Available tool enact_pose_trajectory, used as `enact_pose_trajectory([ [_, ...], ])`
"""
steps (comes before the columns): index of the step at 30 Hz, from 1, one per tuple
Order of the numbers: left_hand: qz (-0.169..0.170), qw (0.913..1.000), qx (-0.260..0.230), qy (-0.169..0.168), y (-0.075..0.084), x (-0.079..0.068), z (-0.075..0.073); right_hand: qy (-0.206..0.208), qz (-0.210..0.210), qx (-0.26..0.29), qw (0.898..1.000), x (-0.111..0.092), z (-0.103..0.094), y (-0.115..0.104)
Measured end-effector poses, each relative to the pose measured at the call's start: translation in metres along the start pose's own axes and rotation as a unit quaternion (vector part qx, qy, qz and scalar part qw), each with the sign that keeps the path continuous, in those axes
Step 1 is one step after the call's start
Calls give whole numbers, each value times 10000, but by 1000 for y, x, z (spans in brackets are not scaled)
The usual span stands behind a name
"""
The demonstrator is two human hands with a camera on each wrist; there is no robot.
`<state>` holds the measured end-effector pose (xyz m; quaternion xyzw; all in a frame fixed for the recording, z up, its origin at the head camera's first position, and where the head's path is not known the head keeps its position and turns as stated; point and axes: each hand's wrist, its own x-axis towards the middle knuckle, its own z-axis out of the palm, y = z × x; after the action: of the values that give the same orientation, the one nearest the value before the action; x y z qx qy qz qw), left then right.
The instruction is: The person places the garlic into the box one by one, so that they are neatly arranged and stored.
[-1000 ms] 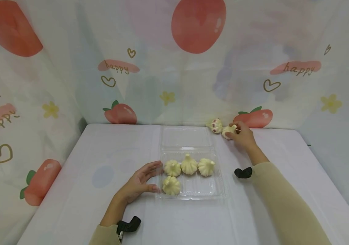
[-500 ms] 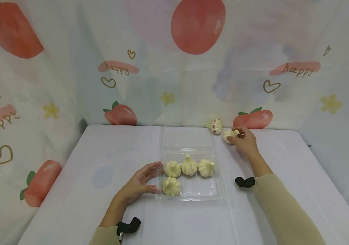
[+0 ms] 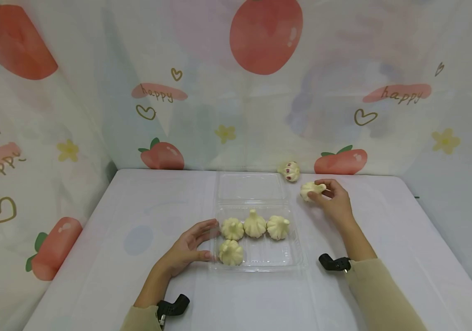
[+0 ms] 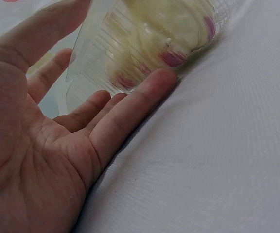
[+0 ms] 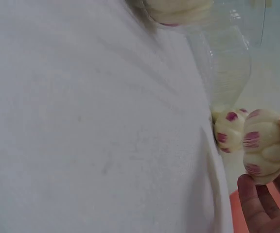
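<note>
My right hand (image 3: 335, 202) pinches one garlic (image 3: 308, 191) near the lid (image 3: 252, 188) of the clear box (image 3: 267, 257).
My left hand (image 3: 187, 246) is wide, fingers (image 4: 130, 104) at the box's left side; four garlics (image 3: 255, 225) sit inside, another garlic (image 3: 292, 171) at the back of the surface (image 3: 157, 202).

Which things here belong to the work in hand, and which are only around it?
Work in hand:
clear container, with the left hand at its side
four garlic bulbs inside it
held garlic bulb, in the right hand
probably the loose garlic bulb at the back

Only around it:
printed backdrop
white cloth beneath
black devices at both wrists
</note>
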<state>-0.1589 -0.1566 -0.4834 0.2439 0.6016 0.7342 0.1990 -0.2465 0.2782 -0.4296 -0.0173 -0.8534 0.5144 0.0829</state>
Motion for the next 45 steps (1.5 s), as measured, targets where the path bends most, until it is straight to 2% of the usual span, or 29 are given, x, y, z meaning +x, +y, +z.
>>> enact_pose_trajectory([
  [5,-86,9999,31,47,3,0,0,-13,-32,248,9997,-15,2,-5],
  [11,-171,9998,2,64,2,0,1,21,-363,536,9979,-31,4,-8],
  [15,-138,9999,-5,42,0,0,1,-105,-518,661,9964,-40,4,-13],
  [37,-81,10000,11,27,0,1,1,-752,-1400,965,9826,-61,4,-57],
  [45,-79,10000,-7,17,0,1,1,-991,-1561,727,9801,-69,10,-69],
])
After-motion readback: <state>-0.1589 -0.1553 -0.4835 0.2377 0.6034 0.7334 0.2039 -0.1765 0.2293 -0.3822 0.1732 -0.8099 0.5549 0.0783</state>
